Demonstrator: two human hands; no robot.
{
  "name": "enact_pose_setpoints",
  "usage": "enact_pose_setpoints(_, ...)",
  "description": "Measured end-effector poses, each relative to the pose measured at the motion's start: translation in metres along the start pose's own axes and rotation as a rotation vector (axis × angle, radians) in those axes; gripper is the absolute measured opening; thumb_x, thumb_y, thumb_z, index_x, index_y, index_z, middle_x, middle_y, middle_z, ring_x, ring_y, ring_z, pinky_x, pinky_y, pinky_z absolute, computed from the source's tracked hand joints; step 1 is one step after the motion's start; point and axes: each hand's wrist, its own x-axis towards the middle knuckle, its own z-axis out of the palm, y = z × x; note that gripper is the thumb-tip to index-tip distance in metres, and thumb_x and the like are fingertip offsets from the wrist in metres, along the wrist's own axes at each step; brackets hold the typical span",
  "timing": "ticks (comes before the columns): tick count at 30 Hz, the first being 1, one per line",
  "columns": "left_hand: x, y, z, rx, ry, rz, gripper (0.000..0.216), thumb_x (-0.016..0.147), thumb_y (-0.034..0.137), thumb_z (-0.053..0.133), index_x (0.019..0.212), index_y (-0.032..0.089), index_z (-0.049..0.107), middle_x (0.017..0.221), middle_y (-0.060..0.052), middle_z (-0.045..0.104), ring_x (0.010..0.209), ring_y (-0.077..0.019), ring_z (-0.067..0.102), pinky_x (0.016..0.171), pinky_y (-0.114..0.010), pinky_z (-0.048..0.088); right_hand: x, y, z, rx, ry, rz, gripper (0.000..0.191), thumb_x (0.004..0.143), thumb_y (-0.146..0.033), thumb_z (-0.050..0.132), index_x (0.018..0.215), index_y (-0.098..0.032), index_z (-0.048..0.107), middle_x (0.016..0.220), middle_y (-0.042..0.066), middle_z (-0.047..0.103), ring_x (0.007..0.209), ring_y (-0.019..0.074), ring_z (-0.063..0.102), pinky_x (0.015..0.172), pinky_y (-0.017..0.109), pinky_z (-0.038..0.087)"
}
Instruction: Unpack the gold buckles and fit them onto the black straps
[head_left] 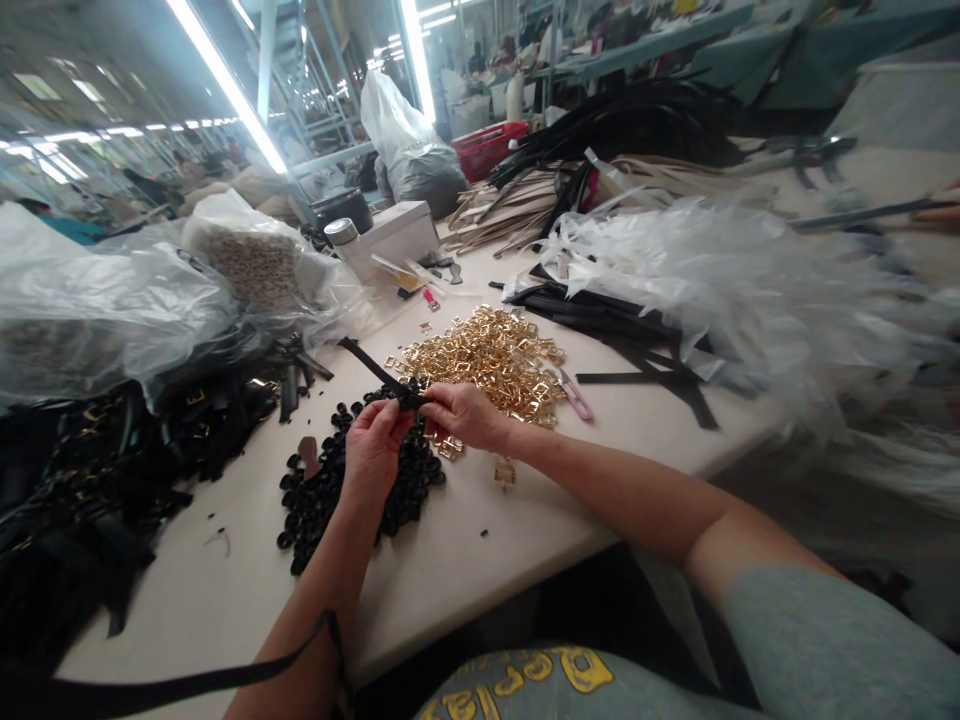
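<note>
My left hand [379, 437] and my right hand [465, 412] meet over the table, both pinching a narrow black strap [371, 365]. One end of the strap sticks out to the upper left; the part between my fingers is mostly hidden. Below and around my left hand lies a pile of small black rings or loops [322, 520]. Just beyond my right hand is a heap of gold-coloured metal buckles [487, 350]. A single buckle [505, 472] lies apart, nearer the table's front edge.
A pink-handled cutter [576, 397] lies right of the buckles. Black straps [645, 378] and crumpled clear plastic [735, 270] cover the right side. Finished-looking black straps with gold pieces [112, 460] heap at left, beside plastic bags [247, 260]. A white box [401, 235] stands behind.
</note>
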Motion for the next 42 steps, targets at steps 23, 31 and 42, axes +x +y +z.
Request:
enact_pose_setpoints(23, -0.003, 0.006, -0.011, 0.229, -0.151, -0.065, 0.045, 0.051, 0.045, 0.093, 0.083, 0.016, 0.077, 0.078, -0.006, 0.074, 0.062, -0.0133, 0.065, 0.061, -0.025, 0.055, 0.002, -0.015, -0.023, -0.404, -0.224, -0.086, 0.017, 0.094, -0.014, 0.057, 0.077, -0.013, 0.061, 0.061, -0.004, 0.059, 0.055, 0.0068, 0.051, 0.057, 0.018, 0.032)
enact_pose_setpoints(31, 0.002, 0.007, -0.013, 0.27, -0.197, -0.152, 0.038, 0.053, 0.039, 0.09, 0.075, 0.014, 0.073, 0.062, -0.001, 0.063, 0.053, -0.009, 0.053, 0.05, -0.02, 0.043, -0.001, -0.019, -0.021, -0.586, -0.21, -0.157, 0.011, 0.09, -0.015, 0.062, 0.08, -0.014, 0.065, 0.064, -0.003, 0.056, 0.058, 0.0079, 0.042, 0.056, 0.02, 0.025)
enact_pose_setpoints(42, -0.006, 0.002, -0.008, 0.329, -0.138, 0.112, 0.032, 0.063, 0.038, 0.086, 0.086, 0.018, 0.075, 0.081, -0.003, 0.072, 0.067, -0.0133, 0.063, 0.07, -0.027, 0.053, 0.004, -0.016, -0.022, -0.454, -0.203, -0.085, 0.017, 0.091, -0.011, 0.058, 0.075, -0.013, 0.062, 0.061, -0.003, 0.059, 0.056, 0.0076, 0.051, 0.058, 0.02, 0.033)
